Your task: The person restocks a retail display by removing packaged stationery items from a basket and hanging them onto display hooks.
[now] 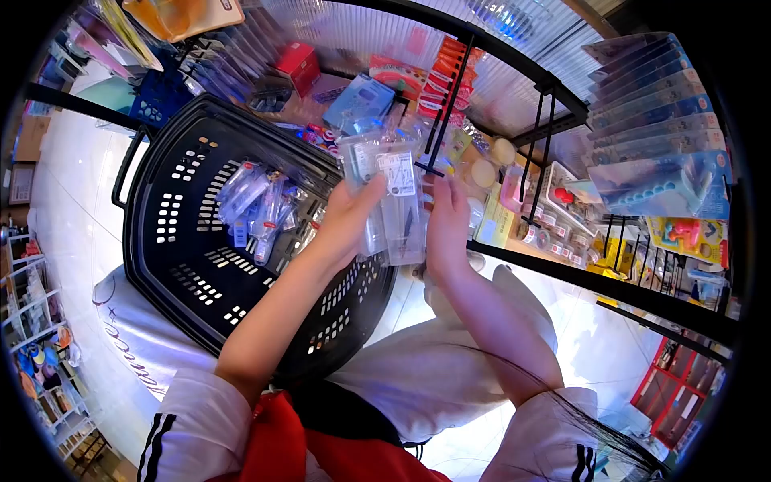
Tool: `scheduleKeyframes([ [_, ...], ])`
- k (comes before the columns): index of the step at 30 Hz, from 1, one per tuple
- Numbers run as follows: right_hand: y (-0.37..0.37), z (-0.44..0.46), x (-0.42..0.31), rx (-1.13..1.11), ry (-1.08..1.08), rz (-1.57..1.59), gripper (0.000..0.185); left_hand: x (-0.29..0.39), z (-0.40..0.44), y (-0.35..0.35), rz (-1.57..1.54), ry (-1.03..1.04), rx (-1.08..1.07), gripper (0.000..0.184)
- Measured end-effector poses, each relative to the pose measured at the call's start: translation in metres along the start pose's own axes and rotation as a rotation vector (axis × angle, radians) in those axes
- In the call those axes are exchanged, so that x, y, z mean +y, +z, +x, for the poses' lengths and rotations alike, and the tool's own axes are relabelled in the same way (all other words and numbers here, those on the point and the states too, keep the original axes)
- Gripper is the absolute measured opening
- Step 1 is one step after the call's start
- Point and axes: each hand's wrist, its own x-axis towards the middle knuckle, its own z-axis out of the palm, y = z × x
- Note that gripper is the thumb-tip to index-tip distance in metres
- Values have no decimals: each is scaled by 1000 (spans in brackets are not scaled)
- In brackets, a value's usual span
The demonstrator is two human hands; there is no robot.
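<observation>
My left hand is closed around a stack of clear plastic packages, its thumb lying over the front. A white printed label shows near the top of the front one. Just right of the stack is my right hand, its fingers bunched and pointing up; what they grip, if anything, is hidden. The tip of a black display hook comes down between my hands. Below and left, a black plastic basket holds several small packets in clear wrapping.
A shelf behind my hands carries a blue box, a red box and small jars. Red packets hang from a hook. Blue carded packs hang at the right. A black rail runs along the shelf front.
</observation>
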Motion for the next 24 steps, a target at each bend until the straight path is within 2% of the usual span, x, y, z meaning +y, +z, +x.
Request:
scheduleKeyframes([
  [2, -2, -11, -11, -214, 187, 175, 22, -5, -7, -3, 65, -14, 30, 31],
  [5, 0, -16, -17, -327, 57, 117, 18, -11, -16, 1, 195, -27, 76, 28],
  [7, -9, -14, -16, -353, 120, 50, 16, -13, -20, 3, 341, -35, 77, 28],
  [8, -14, -11, -15, -366, 150, 17, 15, -13, -20, 5, 308, -37, 101, 30],
  [11, -23, 1, -14, -342, 30, -91, 14, -10, -12, 10, 200, -36, 178, 34],
  [12, -27, 7, -14, -331, -46, -226, 14, -7, -7, 10, 265, 6, 204, 36],
  [15, -34, 22, -13, -329, -193, -327, 13, 5, 7, 20, 343, 81, 188, 38],
  [18, -30, 30, -21, -306, -244, -420, 13, 6, 23, 24, 451, 116, 177, 35],
  [21, -23, 28, -40, -309, -150, -508, 14, 7, 36, 23, 443, 129, 211, 30],
  [24, -17, 31, -29, -239, -228, -376, 15, 11, 38, 21, 414, 153, 209, 31],
])
